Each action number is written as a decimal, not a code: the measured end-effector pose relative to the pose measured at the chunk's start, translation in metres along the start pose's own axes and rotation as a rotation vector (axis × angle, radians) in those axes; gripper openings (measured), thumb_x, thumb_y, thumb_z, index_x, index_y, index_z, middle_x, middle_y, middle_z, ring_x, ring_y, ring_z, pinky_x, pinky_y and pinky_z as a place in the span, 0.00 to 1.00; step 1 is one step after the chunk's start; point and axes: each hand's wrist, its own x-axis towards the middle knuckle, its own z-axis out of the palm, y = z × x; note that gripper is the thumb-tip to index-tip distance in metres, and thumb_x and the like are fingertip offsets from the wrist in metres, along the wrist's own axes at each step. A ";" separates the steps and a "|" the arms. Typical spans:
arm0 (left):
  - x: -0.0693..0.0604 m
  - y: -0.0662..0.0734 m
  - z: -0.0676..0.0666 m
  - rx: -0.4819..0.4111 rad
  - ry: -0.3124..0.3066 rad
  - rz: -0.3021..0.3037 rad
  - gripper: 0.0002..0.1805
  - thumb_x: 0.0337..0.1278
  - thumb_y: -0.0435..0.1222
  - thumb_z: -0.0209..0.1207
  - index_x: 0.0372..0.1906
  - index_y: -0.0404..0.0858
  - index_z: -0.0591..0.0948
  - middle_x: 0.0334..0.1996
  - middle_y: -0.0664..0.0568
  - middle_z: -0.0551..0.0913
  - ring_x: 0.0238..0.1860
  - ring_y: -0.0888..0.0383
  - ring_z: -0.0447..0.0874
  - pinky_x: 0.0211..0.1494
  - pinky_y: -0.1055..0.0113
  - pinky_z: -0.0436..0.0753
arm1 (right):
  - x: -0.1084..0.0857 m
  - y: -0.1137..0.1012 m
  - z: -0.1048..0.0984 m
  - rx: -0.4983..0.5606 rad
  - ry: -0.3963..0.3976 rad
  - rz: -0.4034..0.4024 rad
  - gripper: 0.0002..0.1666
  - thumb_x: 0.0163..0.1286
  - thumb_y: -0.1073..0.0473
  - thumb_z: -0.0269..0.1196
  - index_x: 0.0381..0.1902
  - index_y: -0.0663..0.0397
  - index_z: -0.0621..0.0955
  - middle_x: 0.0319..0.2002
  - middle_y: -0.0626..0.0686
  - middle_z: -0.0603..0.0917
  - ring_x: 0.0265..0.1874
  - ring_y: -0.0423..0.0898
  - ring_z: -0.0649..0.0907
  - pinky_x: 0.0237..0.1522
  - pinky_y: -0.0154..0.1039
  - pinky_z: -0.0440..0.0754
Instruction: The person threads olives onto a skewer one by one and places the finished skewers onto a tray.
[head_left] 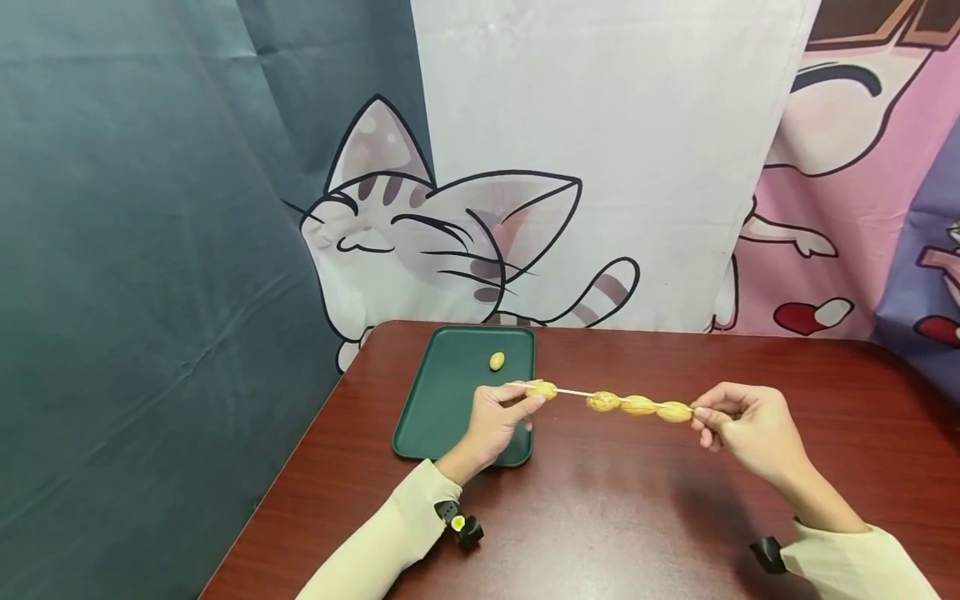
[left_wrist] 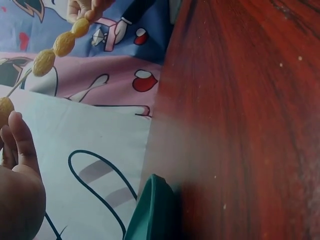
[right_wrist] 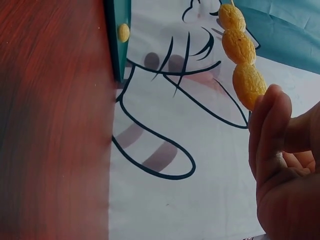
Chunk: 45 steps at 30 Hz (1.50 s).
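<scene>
A thin pale skewer (head_left: 573, 392) spans the space between the two hands, above the table. Three yellow, wrinkled oval pieces (head_left: 637, 405) sit touching in a row on its right part. Another such yellow piece (head_left: 542, 390) is at the left, apart from the row, and the left hand (head_left: 497, 421) pinches it between thumb and fingers. At the right end, the right hand (head_left: 750, 429) pinches the skewer beside the last piece; its fingertips hide the stick's end. Below the left hand lies a green tray (head_left: 442, 400), with one loose yellow piece (head_left: 497, 361) on it.
The tray stands on a reddish-brown wooden table (head_left: 615, 517), toward its left far part. Behind the table hangs a cloth (head_left: 675, 167) printed with a cartoon cat; a dark green cloth (head_left: 150, 292) hangs at the left.
</scene>
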 end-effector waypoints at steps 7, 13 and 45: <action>-0.002 -0.001 0.004 0.009 0.010 0.018 0.11 0.57 0.21 0.64 0.42 0.15 0.82 0.46 0.29 0.83 0.32 0.65 0.81 0.22 0.75 0.76 | 0.001 -0.001 0.003 0.010 -0.003 -0.001 0.07 0.59 0.83 0.61 0.28 0.72 0.81 0.16 0.47 0.82 0.11 0.39 0.79 0.13 0.33 0.78; -0.004 -0.003 0.007 0.007 0.017 0.009 0.11 0.57 0.22 0.64 0.43 0.16 0.82 0.46 0.29 0.83 0.30 0.67 0.81 0.21 0.76 0.76 | 0.001 -0.003 0.005 0.018 -0.005 0.010 0.06 0.60 0.83 0.61 0.28 0.72 0.81 0.16 0.48 0.82 0.11 0.39 0.79 0.13 0.34 0.79; -0.003 -0.006 0.017 -0.002 -0.001 0.074 0.13 0.57 0.24 0.65 0.43 0.16 0.82 0.45 0.27 0.83 0.21 0.66 0.78 0.20 0.75 0.77 | 0.005 -0.012 0.012 0.003 -0.013 0.033 0.06 0.60 0.81 0.62 0.30 0.71 0.82 0.16 0.47 0.83 0.11 0.40 0.79 0.14 0.34 0.80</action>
